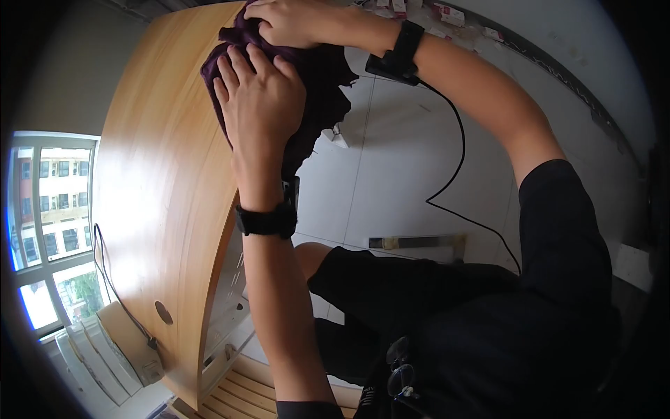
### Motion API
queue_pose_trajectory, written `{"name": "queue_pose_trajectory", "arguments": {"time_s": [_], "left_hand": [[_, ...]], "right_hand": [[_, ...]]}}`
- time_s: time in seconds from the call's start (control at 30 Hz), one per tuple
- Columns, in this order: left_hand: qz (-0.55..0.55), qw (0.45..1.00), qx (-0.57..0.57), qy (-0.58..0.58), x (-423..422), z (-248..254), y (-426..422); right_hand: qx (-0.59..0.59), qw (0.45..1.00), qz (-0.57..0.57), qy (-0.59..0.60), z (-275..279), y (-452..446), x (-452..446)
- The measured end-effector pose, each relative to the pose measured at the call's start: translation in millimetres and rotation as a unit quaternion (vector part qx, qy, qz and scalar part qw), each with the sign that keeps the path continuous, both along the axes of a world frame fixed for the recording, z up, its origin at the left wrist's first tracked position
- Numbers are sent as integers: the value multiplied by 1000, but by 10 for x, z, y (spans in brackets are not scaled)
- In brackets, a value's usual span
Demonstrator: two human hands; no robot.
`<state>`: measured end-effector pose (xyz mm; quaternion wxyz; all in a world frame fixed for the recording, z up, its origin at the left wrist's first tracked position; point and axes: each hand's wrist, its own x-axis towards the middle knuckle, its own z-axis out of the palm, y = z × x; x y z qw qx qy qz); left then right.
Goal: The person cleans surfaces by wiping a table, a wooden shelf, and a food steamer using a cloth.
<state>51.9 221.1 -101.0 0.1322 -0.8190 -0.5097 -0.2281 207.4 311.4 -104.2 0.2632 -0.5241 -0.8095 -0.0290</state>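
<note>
A dark purple cloth (pixel 317 84) lies bunched over the far end of the wooden table, and its ragged edge hangs past the table's side. My left hand (pixel 262 98) rests palm down on the cloth with its fingers apart. Just beyond it, my right hand (pixel 289 24) has its fingers bent around a fold of the same cloth near the top edge of the view. The folds under both palms are hidden.
The wooden table (pixel 153 160) has a round hole near its lower end. Beside it are a window (pixel 63 202) and a cardboard box (pixel 132 342). A black cable (pixel 462 140) runs from my right wrist. Small packages (pixel 450 15) lie on the tiled floor.
</note>
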Motion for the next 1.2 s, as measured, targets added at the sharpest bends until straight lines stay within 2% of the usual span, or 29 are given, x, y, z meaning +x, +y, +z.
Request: {"name": "queue_pose_trajectory", "arguments": {"time_s": [0.03, 0.1, 0.3, 0.33, 0.43, 0.47, 0.67, 0.83, 1.2], "left_hand": [[5, 999, 18, -28, 24, -16, 0], [26, 999, -26, -16, 9, 6, -8], [9, 999, -32, -42, 6, 25, 31], [6, 998, -37, -45, -2, 6, 45], [5, 996, -70, -55, -9, 12, 37], [4, 996, -77, -55, -12, 36, 30], [-10, 996, -72, -51, -57, -10, 65], [-29, 991, -118, -60, -318, 75, -55], [22, 992, -113, -54, -1309, 83, -507]], "right_hand": [[29, 999, -27, 21, 30, -34, -23], [149, 986, 25, 65, 155, -229, 24], [214, 967, 55, 124, 118, -148, 6], [136, 985, 32, 98, 107, -136, 47], [116, 990, -57, 62, -16, -41, 50], [166, 981, -47, 89, -46, -20, 56], [183, 981, 14, 63, 51, -97, 68], [109, 993, -26, -39, -8, -244, 69], [-25, 997, 22, -64, 40, -647, -499]]}}
